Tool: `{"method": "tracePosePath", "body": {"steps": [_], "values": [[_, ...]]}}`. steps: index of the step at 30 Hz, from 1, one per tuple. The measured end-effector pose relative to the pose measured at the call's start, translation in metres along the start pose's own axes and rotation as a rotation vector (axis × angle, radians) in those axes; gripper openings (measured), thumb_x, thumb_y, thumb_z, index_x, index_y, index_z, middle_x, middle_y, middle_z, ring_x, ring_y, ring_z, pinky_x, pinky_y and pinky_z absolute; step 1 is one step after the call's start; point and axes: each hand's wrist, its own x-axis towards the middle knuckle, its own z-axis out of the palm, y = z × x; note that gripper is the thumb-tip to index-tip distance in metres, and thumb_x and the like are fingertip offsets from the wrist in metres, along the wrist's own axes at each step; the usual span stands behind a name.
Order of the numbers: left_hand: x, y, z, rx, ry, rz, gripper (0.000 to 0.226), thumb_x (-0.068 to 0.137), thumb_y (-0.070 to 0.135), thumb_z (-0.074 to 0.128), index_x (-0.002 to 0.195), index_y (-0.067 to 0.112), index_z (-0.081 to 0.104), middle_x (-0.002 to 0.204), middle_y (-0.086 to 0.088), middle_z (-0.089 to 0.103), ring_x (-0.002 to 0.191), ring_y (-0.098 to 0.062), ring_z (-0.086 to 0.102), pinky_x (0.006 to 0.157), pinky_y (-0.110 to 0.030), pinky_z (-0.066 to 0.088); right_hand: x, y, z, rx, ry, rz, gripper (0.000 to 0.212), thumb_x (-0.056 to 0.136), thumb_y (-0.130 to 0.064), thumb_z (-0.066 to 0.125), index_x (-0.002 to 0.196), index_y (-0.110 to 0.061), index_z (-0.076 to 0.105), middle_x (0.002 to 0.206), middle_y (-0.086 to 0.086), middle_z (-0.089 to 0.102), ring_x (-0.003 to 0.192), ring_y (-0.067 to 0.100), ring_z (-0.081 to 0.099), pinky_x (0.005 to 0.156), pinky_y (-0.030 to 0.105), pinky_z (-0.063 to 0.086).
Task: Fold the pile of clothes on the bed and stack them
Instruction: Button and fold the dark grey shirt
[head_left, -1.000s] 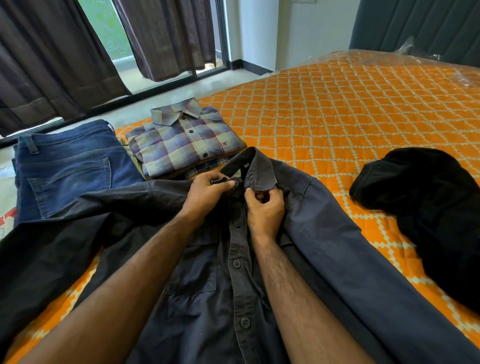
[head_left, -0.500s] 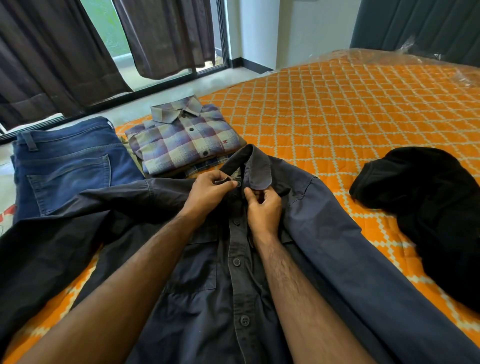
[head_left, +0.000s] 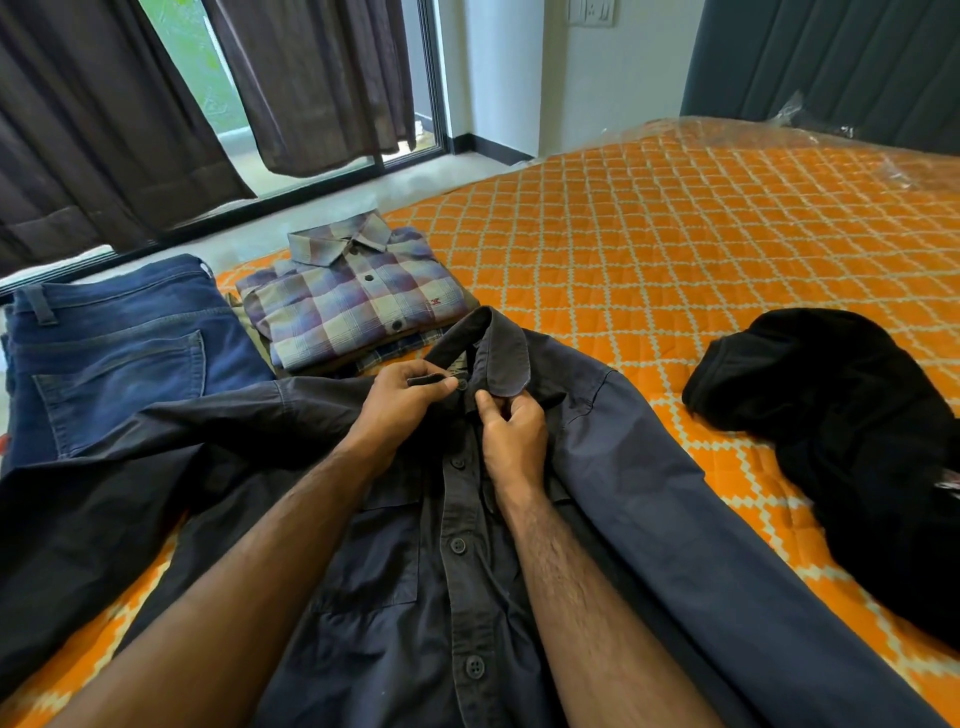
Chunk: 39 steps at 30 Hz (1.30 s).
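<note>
A dark navy button shirt lies face up on the bed in front of me, sleeves spread to both sides. My left hand pinches the collar band at the top button. My right hand pinches the placket just below the collar on the other side. Behind the shirt a folded plaid shirt tops a small stack. Folded blue jeans lie to its left. A crumpled black garment sits to the right.
The orange quilted bed cover stretches back to a dark headboard, with clear plastic wrap along the far edge. Dark curtains hang over a glass door at left, beyond a strip of floor.
Both hands stay at the collar with small finger movements. The collar has shifted slightly and the top button now shows beside my left thumb.
</note>
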Motion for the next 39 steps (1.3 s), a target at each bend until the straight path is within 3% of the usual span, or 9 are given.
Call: {"method": "tracePosePath", "body": {"steps": [4,8,15,23,29,35,39], "values": [[0.001,0.001,0.0,-0.007,-0.005,-0.01,0.006,0.092,0.017,0.073,0.092,0.012,0.075,0.091,-0.009,0.076,0.091,-0.024,0.073,0.091,-0.043,0.059,0.0,0.001,0.001,-0.031,0.007,0.001,0.01,0.096,-0.023,0.069,0.097,-0.013,0.068,0.088,-0.006,0.068,0.084,0.008,0.063,0.067,0.016,0.043],[0.0,-0.001,0.002,0.029,0.008,0.01,0.008,0.092,0.02,0.074,0.094,0.011,0.074,0.091,-0.008,0.076,0.091,-0.023,0.074,0.087,-0.04,0.061,0.001,0.003,0.001,-0.022,0.004,-0.007,0.013,0.094,-0.023,0.072,0.096,-0.011,0.07,0.084,-0.007,0.069,0.075,-0.001,0.061,0.058,0.005,0.041],[0.004,-0.011,0.008,0.159,0.106,0.067,0.007,0.089,0.027,0.077,0.088,0.02,0.076,0.087,0.002,0.077,0.086,-0.014,0.073,0.086,-0.044,0.061,0.003,0.001,-0.001,0.095,-0.018,-0.028,0.005,0.092,-0.01,0.074,0.09,-0.013,0.07,0.077,-0.011,0.068,0.066,-0.013,0.061,0.062,0.006,0.045],[0.004,-0.009,0.008,0.222,0.077,0.047,0.007,0.09,0.027,0.076,0.087,0.021,0.074,0.088,0.001,0.076,0.087,-0.015,0.073,0.087,-0.045,0.061,0.004,0.004,0.001,0.082,-0.009,-0.044,0.004,0.09,-0.011,0.076,0.09,-0.008,0.074,0.074,-0.009,0.069,0.064,-0.01,0.062,0.061,0.008,0.046],[0.004,-0.011,0.016,0.288,0.214,0.031,0.011,0.091,0.034,0.073,0.088,0.023,0.073,0.089,0.002,0.074,0.086,-0.013,0.07,0.084,-0.043,0.06,0.002,0.003,-0.002,0.076,-0.016,-0.057,0.006,0.09,-0.009,0.075,0.086,-0.012,0.072,0.073,-0.012,0.068,0.064,-0.011,0.061,0.061,0.008,0.045],[0.004,-0.009,0.017,0.31,0.194,0.044,0.012,0.092,0.034,0.073,0.091,0.021,0.073,0.088,0.003,0.073,0.085,-0.011,0.07,0.081,-0.038,0.061,0.003,0.005,-0.001,0.01,0.017,-0.036,0.008,0.093,-0.015,0.073,0.087,-0.013,0.068,0.074,-0.012,0.063,0.067,-0.006,0.058,0.058,0.003,0.04],[0.006,-0.009,0.015,0.267,0.191,0.011,0.011,0.09,0.034,0.074,0.089,0.023,0.073,0.088,0.002,0.074,0.086,-0.014,0.071,0.082,-0.041,0.061,0.005,0.004,-0.002,0.03,-0.02,-0.028,0.005,0.093,-0.015,0.071,0.092,-0.01,0.072,0.081,-0.007,0.07,0.073,-0.002,0.061,0.065,0.013,0.045]]}}
